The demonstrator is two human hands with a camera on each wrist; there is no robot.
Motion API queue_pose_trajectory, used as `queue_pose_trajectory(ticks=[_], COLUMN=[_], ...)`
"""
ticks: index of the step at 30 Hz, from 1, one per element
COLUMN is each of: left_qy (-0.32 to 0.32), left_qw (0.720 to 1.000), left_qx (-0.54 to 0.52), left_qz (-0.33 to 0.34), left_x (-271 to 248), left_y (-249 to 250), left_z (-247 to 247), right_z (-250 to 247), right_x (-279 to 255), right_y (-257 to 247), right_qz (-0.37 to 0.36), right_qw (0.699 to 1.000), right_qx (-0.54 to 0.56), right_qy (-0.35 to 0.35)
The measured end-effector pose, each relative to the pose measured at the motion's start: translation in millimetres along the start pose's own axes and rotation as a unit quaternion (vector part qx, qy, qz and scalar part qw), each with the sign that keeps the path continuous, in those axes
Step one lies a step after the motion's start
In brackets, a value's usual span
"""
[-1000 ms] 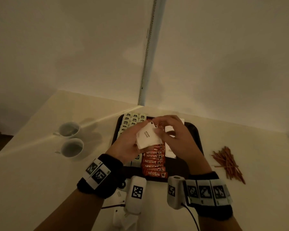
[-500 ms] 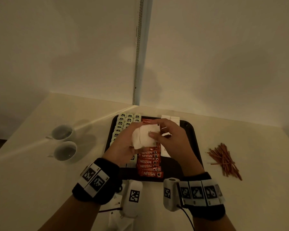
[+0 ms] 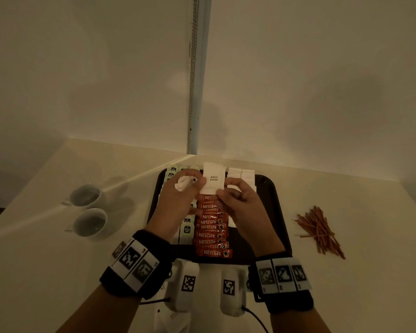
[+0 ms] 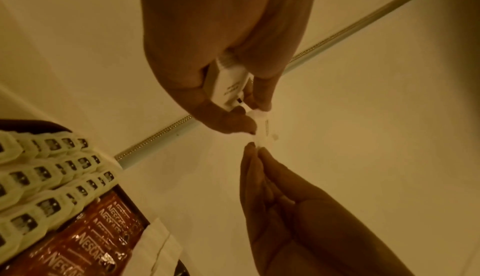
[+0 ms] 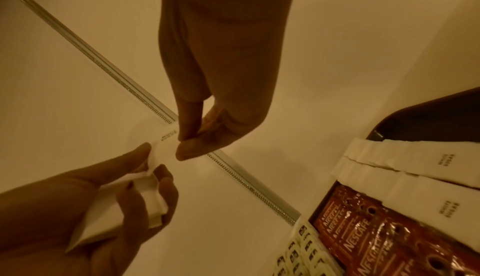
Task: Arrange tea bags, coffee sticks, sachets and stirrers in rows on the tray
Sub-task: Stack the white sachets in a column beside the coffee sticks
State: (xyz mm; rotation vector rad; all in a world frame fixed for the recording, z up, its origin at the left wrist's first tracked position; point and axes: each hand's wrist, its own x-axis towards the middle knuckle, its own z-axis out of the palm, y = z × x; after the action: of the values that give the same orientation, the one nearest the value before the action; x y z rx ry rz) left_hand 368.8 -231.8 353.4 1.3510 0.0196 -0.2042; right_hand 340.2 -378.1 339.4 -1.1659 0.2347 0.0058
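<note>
A black tray (image 3: 275,203) holds rows of tea bags (image 3: 186,230), red Nescafe coffee sticks (image 3: 211,235) and white sugar sachets (image 3: 241,175). Above its far half, one white sugar sachet (image 3: 213,179) stands upright between both hands. My right hand (image 3: 222,191) pinches its lower edge, and the same pinch shows on the sachet (image 5: 166,142) in the right wrist view. My left hand (image 3: 197,185) touches its left edge and grips a small stack of further sachets (image 4: 228,83). Brown stirrers (image 3: 318,227) lie in a loose heap on the table, right of the tray.
Two white cups (image 3: 88,197) (image 3: 90,222) stand left of the tray. The table meets a wall just behind the tray, where a vertical metal strip (image 3: 193,92) runs up. More white packets (image 3: 171,318) lie at the near edge between my forearms.
The single sachet has turned from tilted and flat to upright with its print facing me. Both hands have shifted towards the tray's far end.
</note>
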Motion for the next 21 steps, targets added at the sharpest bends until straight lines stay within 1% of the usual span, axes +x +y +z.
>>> queue_pose_trajectory(ticks=[5,8,10,12,14,16,18,21], left_qy=[-0.005,0.0,-0.002,-0.016,-0.02,-0.008,-0.007,-0.017], left_qw=[0.999,0.998,0.999,0.999,0.987,0.964,0.955,0.961], left_qx=[0.048,0.054,0.046,-0.005,-0.119,-0.22,-0.249,-0.221], left_qz=[0.015,0.013,-0.001,-0.042,-0.109,-0.15,-0.161,-0.165], left_x=[-1,-1,0,1,3,4,4,4], left_y=[1,-2,-3,-4,-5,-8,-10,-15], left_z=[1,3,3,3,-1,-8,-15,-23], right_z=[-1,-2,-4,-12,-29,-55,-84,-122], right_x=[-1,-1,-1,1,8,17,27,39], right_y=[9,12,14,13,11,11,17,35], right_qz=[-0.003,-0.004,-0.004,-0.004,-0.006,-0.012,-0.01,0.024], right_qw=[1.0,1.0,1.0,1.0,0.999,0.994,0.98,0.953], right_qx=[-0.008,0.0,-0.004,-0.006,-0.001,-0.038,-0.126,-0.218], right_qy=[0.004,0.001,-0.002,0.007,0.041,0.097,0.151,0.208])
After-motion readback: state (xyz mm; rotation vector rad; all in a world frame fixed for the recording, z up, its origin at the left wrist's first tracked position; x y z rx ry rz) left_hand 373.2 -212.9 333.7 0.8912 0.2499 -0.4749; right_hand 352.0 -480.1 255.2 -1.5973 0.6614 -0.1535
